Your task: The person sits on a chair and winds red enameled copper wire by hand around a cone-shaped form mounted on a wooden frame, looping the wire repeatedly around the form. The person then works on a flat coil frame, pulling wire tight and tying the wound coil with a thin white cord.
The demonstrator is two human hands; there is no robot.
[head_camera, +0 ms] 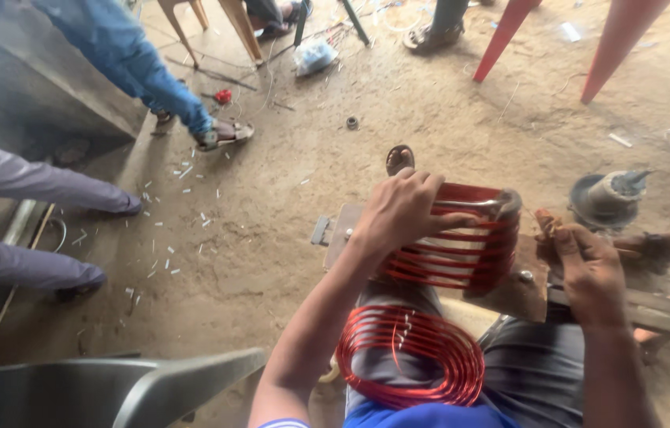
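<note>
My left hand presses down on turns of red enamelled wire wound around a former on a wooden board. The fingers curl over the top of the winding. My right hand grips a crank handle at the right end of the board. A finished red wire coil lies on my lap over grey trousers.
Dirt floor strewn with small white scraps. Other people's legs stand at left and top left. Red chair legs at top right. A grey motor part sits at right. A grey plastic chair is at bottom left.
</note>
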